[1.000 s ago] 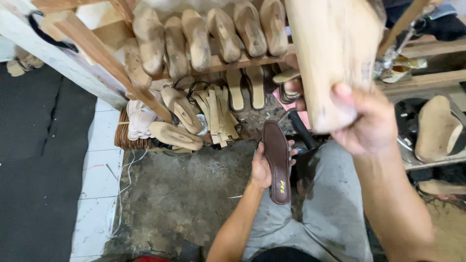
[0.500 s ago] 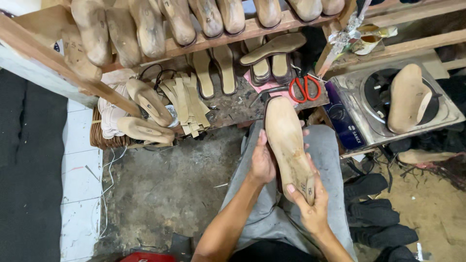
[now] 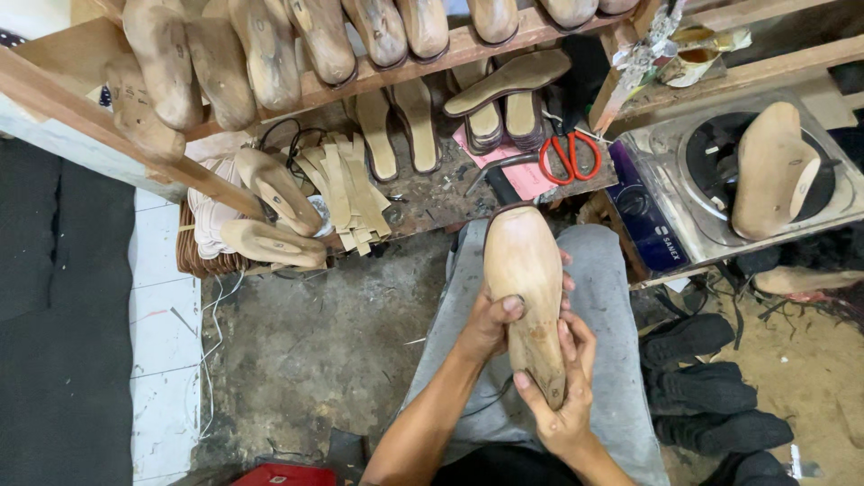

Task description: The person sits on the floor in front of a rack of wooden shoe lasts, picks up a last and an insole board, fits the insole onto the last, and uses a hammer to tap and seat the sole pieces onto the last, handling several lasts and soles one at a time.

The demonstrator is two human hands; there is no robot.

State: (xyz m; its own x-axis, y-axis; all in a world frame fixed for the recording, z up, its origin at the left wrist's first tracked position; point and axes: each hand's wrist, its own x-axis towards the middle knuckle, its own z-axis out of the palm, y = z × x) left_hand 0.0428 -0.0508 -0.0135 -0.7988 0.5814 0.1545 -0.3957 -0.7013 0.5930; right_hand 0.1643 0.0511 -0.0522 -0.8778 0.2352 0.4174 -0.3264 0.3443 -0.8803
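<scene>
A wooden shoe last (image 3: 525, 270) lies sole-up over my lap, toe pointing away from me. A dark brown insole edge (image 3: 500, 212) peeks out around its toe, pressed against the last. My left hand (image 3: 490, 326) grips the last's left side, thumb on top. My right hand (image 3: 565, 396) holds the heel end from below, fingers wrapped up its right side. Both hands rest above my grey trousers (image 3: 603, 270).
A wooden rack (image 3: 378, 76) of several lasts runs across the top. Insoles (image 3: 346, 184) and red-handled scissors (image 3: 569, 155) lie on the low bench. A metal stove (image 3: 684, 193) carrying another last (image 3: 769, 166) stands right. Black soles (image 3: 711, 396) lie on the floor.
My right hand brought the last down from near the rack onto the insole in my lap. Both hands now clasp last and insole together; the view shifted slightly downward.
</scene>
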